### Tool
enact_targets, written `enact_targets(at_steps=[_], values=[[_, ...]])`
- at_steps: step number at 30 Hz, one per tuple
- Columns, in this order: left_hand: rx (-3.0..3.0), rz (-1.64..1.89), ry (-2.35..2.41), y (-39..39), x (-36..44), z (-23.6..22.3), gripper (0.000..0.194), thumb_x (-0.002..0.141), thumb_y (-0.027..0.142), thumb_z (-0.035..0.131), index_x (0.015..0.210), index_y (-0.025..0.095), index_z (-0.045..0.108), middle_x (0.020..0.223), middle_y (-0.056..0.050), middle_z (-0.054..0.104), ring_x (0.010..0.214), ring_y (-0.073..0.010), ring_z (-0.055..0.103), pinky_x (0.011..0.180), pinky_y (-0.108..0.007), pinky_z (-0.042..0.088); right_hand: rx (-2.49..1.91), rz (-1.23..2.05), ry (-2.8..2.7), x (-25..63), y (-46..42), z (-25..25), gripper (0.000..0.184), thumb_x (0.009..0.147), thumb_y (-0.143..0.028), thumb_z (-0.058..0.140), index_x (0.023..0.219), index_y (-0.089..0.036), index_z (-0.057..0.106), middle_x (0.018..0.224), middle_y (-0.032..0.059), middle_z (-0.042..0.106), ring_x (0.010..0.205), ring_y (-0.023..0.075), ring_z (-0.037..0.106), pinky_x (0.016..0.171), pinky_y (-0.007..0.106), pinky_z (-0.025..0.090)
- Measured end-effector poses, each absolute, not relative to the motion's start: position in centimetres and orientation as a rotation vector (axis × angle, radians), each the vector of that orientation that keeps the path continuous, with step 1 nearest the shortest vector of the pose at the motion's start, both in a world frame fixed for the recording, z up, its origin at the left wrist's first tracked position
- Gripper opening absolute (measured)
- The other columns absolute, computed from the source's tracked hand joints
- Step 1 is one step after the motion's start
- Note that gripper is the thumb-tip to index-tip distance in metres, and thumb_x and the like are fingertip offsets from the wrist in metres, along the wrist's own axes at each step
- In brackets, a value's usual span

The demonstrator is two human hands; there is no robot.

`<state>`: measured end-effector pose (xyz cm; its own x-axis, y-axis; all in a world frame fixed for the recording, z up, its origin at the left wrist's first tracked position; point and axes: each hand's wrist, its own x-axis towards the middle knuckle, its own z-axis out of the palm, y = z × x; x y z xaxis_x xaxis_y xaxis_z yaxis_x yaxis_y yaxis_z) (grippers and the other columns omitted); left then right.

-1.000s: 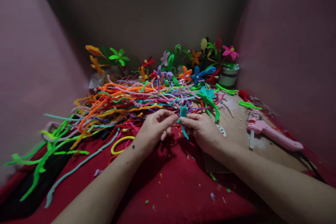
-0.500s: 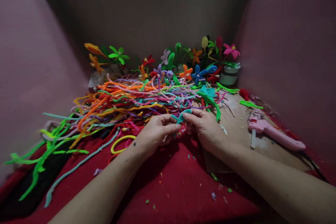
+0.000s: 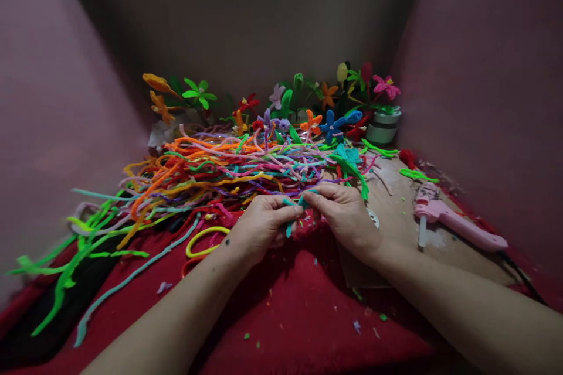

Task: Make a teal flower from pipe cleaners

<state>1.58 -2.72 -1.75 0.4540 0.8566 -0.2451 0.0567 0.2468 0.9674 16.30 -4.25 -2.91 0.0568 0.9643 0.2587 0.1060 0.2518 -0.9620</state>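
At the far left, bright green pipe cleaners trail over the red-covered worktop, with a long pale-teal pipe cleaner curving beside them. Next, a tangled pile of multicoloured pipe cleaners spreads toward the centre, a yellow loop lying in front. At centre, the left hand is nearly closed, thumb and fingers pinching a small teal fuzzy piece; the right hand, also pinched, grips its other side, so the piece sits between the fingertips. Behind stand fuzzy flowers, including a blue one. Right of the hands are a white perforated disc, a striped jar farther back, and a pink glue gun on a brown board.
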Motion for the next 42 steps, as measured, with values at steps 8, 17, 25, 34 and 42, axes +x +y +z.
enact_targets(at_steps=[8,17,25,34,42], values=[[1.245,0.667,0.861,-2.7,1.1,-2.1,0.021,0.073,0.033,0.062,0.068,0.014,0.055,0.048,0.006,0.044,0.036,-0.0019,0.028,0.035,-0.017,0.018,-1.081,1.22,-1.195,16.2,-3.9,-3.6,0.023,0.07,-0.035,0.063,0.063,-0.014,0.059,0.055,-0.0031,0.054,0.048,0.0076,0.044,0.047,0.021,0.034],[1.403,0.615,1.06,-2.8,1.6,-1.5,0.023,0.074,0.032,0.057,0.06,0.014,0.052,0.04,0.007,0.037,0.036,-0.0042,0.026,0.037,-0.02,0.016,-1.077,1.195,-1.169,16.2,-3.7,-3.7,0.022,0.067,-0.032,0.065,0.058,-0.015,0.055,0.053,-0.0041,0.052,0.048,0.0074,0.043,0.047,0.021,0.034],[2.116,0.544,1.122,-3.1,1.3,-1.2,0.022,0.075,0.025,0.05,0.055,0.015,0.052,0.05,0.003,0.046,0.048,-0.0077,0.039,0.048,-0.021,0.028,-1.148,1.141,-1.197,16.1,-4.4,-3.0,0.025,0.065,-0.028,0.065,0.049,-0.016,0.049,0.044,-0.0063,0.044,0.042,0.0061,0.036,0.043,0.022,0.028],[1.831,0.368,1.073,-2.2,0.4,-0.6,0.028,0.076,0.036,0.049,0.057,0.016,0.047,0.047,0.006,0.042,0.04,-0.0059,0.034,0.041,-0.019,0.025,-1.194,1.2,-1.167,16.5,-3.9,-3.5,0.031,0.07,-0.032,0.061,0.049,-0.018,0.043,0.035,-0.0065,0.04,0.031,0.0066,0.034,0.034,0.021,0.024],[1.521,0.619,1.113,-3.0,1.6,-0.7,0.026,0.071,0.029,0.053,0.05,0.016,0.044,0.04,0.007,0.034,0.035,-0.0038,0.023,0.037,-0.019,0.016,-1.115,1.308,-1.079,16.5,-3.3,-4.3,0.032,0.07,-0.035,0.06,0.049,-0.018,0.043,0.036,-0.0057,0.04,0.03,0.0065,0.034,0.031,0.021,0.023]])
